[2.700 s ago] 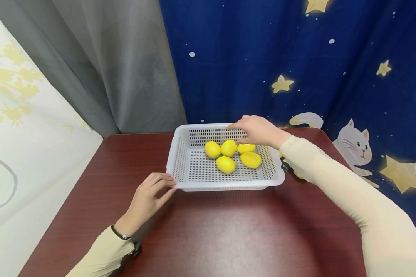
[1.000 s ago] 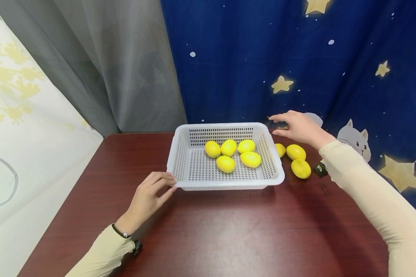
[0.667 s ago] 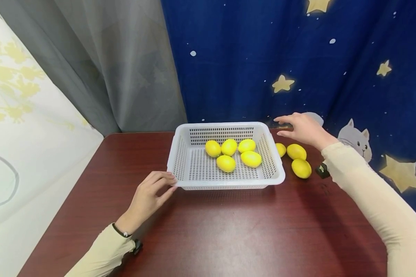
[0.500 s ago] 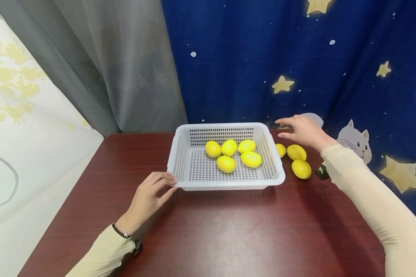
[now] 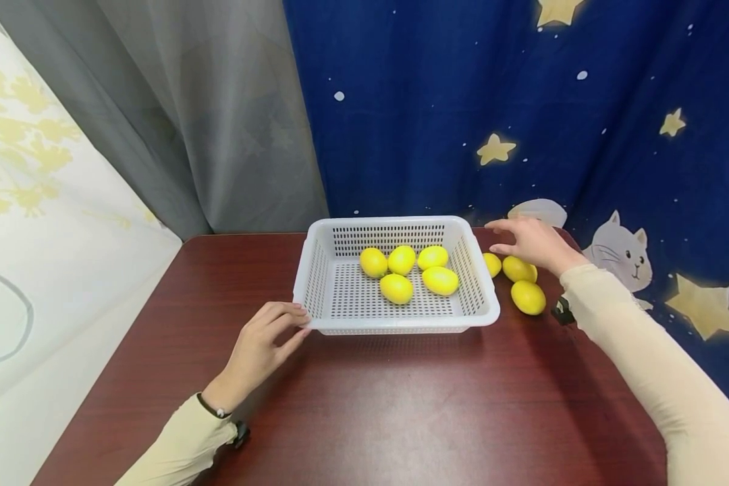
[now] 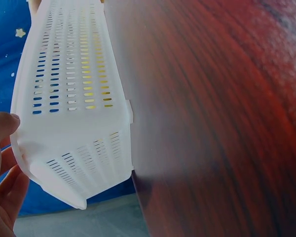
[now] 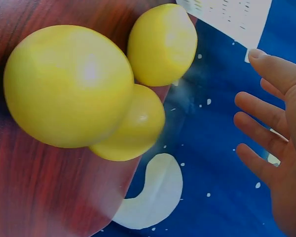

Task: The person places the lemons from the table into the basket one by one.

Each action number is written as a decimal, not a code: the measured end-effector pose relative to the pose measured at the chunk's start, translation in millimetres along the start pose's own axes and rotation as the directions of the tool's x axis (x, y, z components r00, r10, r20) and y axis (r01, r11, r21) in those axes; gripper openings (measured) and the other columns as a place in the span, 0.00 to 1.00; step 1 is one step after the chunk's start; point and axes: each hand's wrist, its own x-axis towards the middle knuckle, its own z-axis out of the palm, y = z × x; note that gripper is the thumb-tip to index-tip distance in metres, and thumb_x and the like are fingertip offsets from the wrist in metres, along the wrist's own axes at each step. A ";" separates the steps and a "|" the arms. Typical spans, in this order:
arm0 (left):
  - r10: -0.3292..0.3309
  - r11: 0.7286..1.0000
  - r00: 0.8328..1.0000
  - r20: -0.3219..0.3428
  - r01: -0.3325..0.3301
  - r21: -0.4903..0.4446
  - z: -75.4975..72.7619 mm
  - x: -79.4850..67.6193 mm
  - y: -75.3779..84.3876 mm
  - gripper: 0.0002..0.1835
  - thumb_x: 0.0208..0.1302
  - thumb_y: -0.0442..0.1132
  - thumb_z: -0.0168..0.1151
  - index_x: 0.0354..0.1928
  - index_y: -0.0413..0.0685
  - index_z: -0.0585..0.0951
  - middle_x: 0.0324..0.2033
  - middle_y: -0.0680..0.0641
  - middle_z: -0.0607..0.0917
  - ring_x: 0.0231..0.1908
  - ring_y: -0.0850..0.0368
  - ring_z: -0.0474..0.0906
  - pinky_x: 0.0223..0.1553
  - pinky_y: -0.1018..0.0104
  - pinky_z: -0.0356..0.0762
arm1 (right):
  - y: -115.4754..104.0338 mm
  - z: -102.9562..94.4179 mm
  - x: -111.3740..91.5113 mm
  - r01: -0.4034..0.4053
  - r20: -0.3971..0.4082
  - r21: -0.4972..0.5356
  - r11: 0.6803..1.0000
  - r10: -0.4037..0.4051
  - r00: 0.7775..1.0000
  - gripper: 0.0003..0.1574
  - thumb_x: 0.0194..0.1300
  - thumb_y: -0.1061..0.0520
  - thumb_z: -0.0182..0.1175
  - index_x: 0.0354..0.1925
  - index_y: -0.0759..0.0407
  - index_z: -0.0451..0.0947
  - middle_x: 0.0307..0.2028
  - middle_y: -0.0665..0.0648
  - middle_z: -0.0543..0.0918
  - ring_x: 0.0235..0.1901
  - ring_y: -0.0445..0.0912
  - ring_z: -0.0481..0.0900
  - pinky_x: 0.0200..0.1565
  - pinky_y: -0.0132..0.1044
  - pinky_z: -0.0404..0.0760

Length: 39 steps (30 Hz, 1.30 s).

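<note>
A white plastic basket [image 5: 396, 322] with slotted walls stands on the table, several yellow lemons [image 5: 396, 289] lying in it. At its near left corner my left hand [image 5: 261, 347] holds the rim, thumb on the near side and fingers over the edge. The left wrist view shows that hand [image 6: 7, 173] at the corner of the basket [image 6: 69, 121]. To the right of the basket, three more lemons [image 5: 528, 298] lie close together. My right hand [image 5: 534, 241] hovers just above and behind them, fingers spread with nothing in them; the right wrist view shows its palm [image 7: 291, 153] apart from the lemons [image 7: 69, 86].
The dark red wooden table [image 5: 389, 412] ends just behind the basket. Beyond it hang a grey curtain [image 5: 243, 121] and a blue curtain [image 5: 413, 108] with stars and a cat. A white patterned cloth [image 5: 48, 223] hangs at the left.
My right hand has moved from over the basket to the right, above the loose lemons, and most recently lowered slightly. My left hand stays at the basket's corner.
</note>
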 end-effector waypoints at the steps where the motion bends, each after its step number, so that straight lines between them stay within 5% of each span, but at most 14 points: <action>1: 0.000 1.000 1.000 0.000 0.000 0.000 0.0 -0.1 0.1 0.15 0.45 0.31 0.77 0.39 0.48 0.87 0.42 0.48 0.87 0.47 0.51 0.81 0.61 0.79 0.70 | 0.4 1.4 -0.4 -0.007 0.008 0.003 1.000 0.007 1.000 0.34 0.65 0.46 0.65 0.66 0.51 0.72 0.60 0.65 0.80 0.57 0.63 0.76 0.59 0.67 0.75; 23: -0.002 1.000 1.000 -0.001 0.002 0.002 0.4 -0.1 0.2 0.15 0.46 0.31 0.77 0.39 0.48 0.87 0.42 0.48 0.87 0.47 0.51 0.82 0.60 0.77 0.71 | 8.0 32.2 -3.8 -0.037 0.091 0.046 0.998 0.033 0.995 0.42 0.59 0.38 0.68 0.68 0.50 0.71 0.67 0.64 0.74 0.68 0.67 0.66 0.67 0.71 0.63; 39: -0.006 1.000 1.000 -0.003 0.006 -0.003 0.3 0.1 0.7 0.15 0.46 0.31 0.77 0.39 0.49 0.87 0.42 0.49 0.87 0.47 0.52 0.81 0.60 0.78 0.72 | 14.2 46.4 -4.4 -0.001 0.131 0.070 0.998 -0.008 0.991 0.48 0.54 0.36 0.72 0.68 0.49 0.71 0.65 0.62 0.76 0.61 0.60 0.70 0.63 0.66 0.70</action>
